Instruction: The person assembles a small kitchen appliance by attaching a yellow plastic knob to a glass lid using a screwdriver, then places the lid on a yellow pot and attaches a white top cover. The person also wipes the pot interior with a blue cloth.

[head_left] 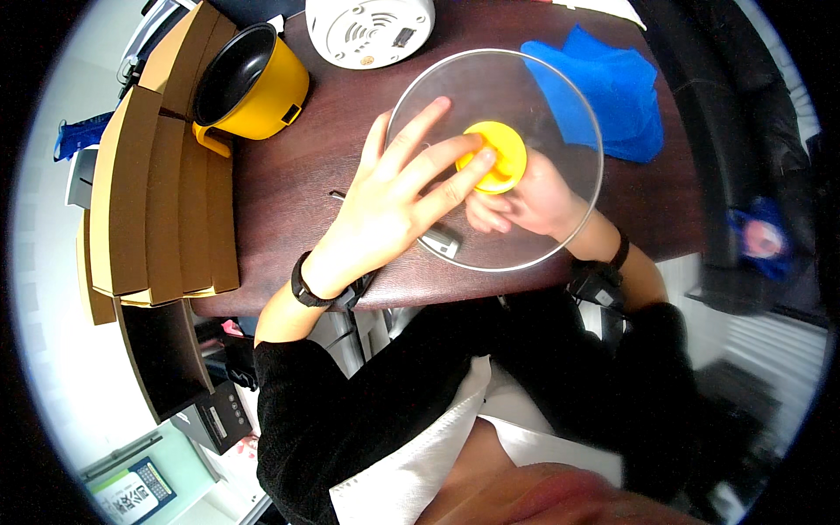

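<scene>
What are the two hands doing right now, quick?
Left hand: open, fingers spread flat on the glass lid, fingertips at the yellow knob.
Right hand: under the lid, curled at the knob; grip cannot be told.

A dark brown wooden tabletop (pixel 289 210) carries everything here. Just beyond the left hand (pixel 385 206) stands a yellow pot (pixel 254 83) with a black inside, and a white round appliance base (pixel 372 31) sits further off. A blue cloth (pixel 612 87) lies beyond the right hand (pixel 525 201). Flat brown cardboard pieces (pixel 149 192) are stacked along the edge outside the left hand.
</scene>
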The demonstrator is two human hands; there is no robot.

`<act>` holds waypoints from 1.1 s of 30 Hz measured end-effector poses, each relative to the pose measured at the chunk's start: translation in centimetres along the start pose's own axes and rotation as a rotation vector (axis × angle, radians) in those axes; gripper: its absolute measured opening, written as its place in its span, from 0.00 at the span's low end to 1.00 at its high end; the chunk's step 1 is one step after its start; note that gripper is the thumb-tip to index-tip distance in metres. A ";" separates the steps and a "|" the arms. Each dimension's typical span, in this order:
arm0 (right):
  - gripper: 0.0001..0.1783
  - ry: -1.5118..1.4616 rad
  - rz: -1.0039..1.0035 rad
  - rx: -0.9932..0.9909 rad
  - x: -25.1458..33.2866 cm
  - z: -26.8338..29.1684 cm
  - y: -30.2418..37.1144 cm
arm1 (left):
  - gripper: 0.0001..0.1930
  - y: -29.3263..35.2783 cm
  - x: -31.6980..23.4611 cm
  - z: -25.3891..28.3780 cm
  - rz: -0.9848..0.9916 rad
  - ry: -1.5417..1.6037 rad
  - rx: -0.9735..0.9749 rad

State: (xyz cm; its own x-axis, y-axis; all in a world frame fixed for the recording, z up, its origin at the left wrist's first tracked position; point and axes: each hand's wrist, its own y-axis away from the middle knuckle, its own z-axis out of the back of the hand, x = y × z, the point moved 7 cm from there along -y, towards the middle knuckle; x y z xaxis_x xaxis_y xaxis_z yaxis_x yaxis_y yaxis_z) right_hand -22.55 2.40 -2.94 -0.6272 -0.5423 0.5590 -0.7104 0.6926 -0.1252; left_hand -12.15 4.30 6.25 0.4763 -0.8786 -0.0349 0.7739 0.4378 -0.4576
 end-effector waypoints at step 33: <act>0.24 0.197 0.131 -0.117 2.2 -0.9 0.3 | 0.26 0.4 1.2 0.6 0.030 0.137 -0.126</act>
State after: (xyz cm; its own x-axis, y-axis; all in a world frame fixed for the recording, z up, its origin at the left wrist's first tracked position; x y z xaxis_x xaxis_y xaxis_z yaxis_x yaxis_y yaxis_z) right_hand -23.84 1.84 -1.02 -0.6289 -0.3492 0.6946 -0.5780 0.8075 -0.1175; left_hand -11.03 3.54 6.61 0.4303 -0.8872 -0.1666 0.6980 0.4440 -0.5618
